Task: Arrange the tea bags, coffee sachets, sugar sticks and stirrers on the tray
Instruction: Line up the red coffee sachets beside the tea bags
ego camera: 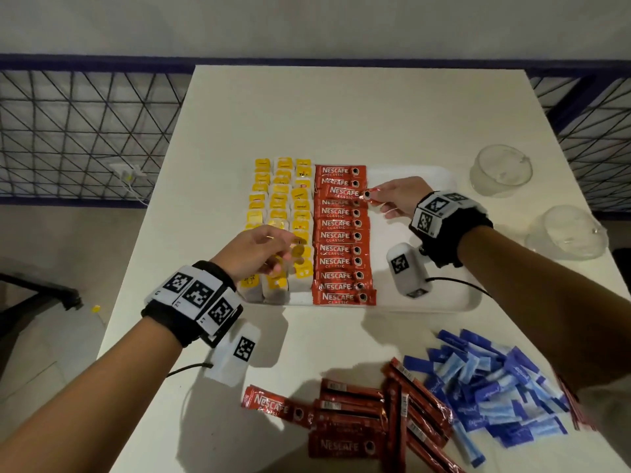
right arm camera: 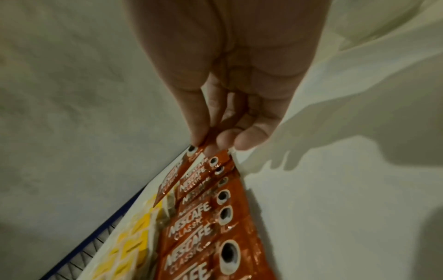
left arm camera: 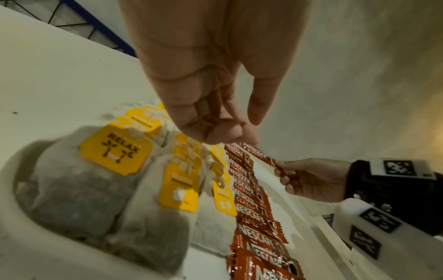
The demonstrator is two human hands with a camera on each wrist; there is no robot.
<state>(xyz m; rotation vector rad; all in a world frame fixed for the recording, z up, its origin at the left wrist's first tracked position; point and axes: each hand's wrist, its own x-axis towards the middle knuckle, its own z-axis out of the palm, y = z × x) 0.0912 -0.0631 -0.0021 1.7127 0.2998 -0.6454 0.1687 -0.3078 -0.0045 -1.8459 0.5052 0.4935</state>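
You are pinching a coffee sachet [ego camera: 348,192] by its right end in your right hand [ego camera: 401,196], upper centre of the head view, over the tray's [ego camera: 440,302] red column. It is looking light, limp and slippery; your left hand [ego camera: 256,250] is hovering, fingers loosely curled and holding nothing, over the tea bags [ego camera: 278,203].
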